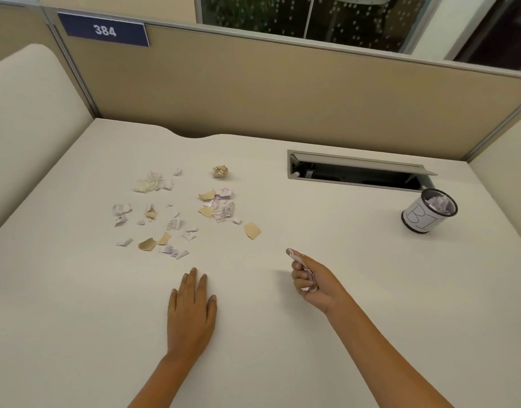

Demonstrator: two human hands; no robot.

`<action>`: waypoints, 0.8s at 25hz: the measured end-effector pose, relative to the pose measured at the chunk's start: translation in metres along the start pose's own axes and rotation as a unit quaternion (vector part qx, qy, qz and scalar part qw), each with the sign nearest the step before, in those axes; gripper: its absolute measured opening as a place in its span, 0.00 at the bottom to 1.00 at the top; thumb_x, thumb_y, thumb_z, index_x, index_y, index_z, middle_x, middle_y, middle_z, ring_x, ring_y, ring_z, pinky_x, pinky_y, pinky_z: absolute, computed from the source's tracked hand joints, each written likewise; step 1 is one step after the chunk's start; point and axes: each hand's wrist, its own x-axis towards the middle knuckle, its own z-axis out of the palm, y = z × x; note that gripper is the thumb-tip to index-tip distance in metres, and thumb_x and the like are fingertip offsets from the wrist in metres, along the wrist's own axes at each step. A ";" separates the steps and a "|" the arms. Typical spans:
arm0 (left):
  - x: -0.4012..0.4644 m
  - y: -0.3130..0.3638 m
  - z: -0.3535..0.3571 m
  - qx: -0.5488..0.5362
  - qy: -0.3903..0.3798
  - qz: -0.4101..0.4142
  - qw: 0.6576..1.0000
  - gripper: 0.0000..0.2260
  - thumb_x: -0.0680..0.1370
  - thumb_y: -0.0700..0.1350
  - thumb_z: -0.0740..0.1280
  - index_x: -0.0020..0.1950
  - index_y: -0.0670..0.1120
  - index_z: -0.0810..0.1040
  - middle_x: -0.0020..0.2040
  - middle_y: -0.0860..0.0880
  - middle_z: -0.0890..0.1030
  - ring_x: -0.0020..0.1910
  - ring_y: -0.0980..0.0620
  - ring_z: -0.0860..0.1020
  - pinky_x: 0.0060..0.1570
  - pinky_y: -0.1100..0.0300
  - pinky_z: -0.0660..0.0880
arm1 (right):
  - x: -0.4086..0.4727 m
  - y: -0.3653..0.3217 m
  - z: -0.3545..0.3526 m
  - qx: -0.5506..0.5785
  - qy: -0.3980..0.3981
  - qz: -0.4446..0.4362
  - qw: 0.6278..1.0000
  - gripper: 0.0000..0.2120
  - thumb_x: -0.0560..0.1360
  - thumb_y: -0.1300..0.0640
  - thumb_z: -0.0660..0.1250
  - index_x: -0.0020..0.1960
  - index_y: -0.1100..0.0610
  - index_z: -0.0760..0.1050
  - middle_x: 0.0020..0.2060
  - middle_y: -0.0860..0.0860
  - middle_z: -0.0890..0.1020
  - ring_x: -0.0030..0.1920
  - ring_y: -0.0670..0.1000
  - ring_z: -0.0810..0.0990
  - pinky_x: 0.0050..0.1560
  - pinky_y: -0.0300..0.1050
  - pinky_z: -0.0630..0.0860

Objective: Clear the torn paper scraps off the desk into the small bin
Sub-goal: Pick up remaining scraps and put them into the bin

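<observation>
Where the pale worktop (pixel 327 334) meets its beige partition (pixel 253 92), a curved notch on the left and an open cable tray (pixel 359 175) on the right interrupt the back edge. Bare surface lies open between the two hands and across the whole near half. Torn paper scraps (pixel 177 213), white printed pieces mixed with tan ones, lie scattered left of centre, with a crumpled tan ball (pixel 220 171) just behind them. A small bin (pixel 428 214), a mesh cup wrapped in hand-lettered paper and already holding scraps, stands far right, near the tray. Left hand (pixel 191 316) rests flat, fingers spread slightly. Right hand (pixel 310 278) has its grip curled closed around a wad of scraps (pixel 308 279).
</observation>
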 end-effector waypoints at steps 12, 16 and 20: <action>0.026 0.142 0.046 0.032 -0.056 0.032 0.997 0.28 0.77 0.52 0.46 0.70 0.39 0.68 0.72 0.40 0.67 0.71 0.40 0.66 0.66 0.40 0.65 | -0.041 -0.213 -0.113 0.081 0.057 -0.179 0.979 0.08 0.77 0.58 0.60 0.39 0.54 0.71 0.22 0.46 0.72 0.20 0.40 0.68 0.17 0.28 0.57; 0.035 0.168 0.059 0.033 -0.050 0.019 0.998 0.31 0.79 0.55 0.39 0.69 0.39 0.69 0.71 0.39 0.68 0.70 0.39 0.67 0.65 0.39 0.66 | -0.040 -0.289 -0.152 -0.053 0.213 -0.302 0.928 0.07 0.75 0.55 0.67 0.39 0.54 0.74 0.32 0.48 0.74 0.25 0.44 0.66 0.18 0.31 0.59; 0.039 0.171 0.069 0.038 -0.038 0.008 0.999 0.28 0.78 0.54 0.45 0.70 0.40 0.68 0.73 0.41 0.66 0.72 0.41 0.65 0.66 0.39 0.64 | -0.023 -0.326 -0.182 -0.271 0.339 -0.377 0.818 0.12 0.71 0.50 0.71 0.33 0.52 0.72 0.36 0.52 0.76 0.35 0.50 0.70 0.33 0.41 0.68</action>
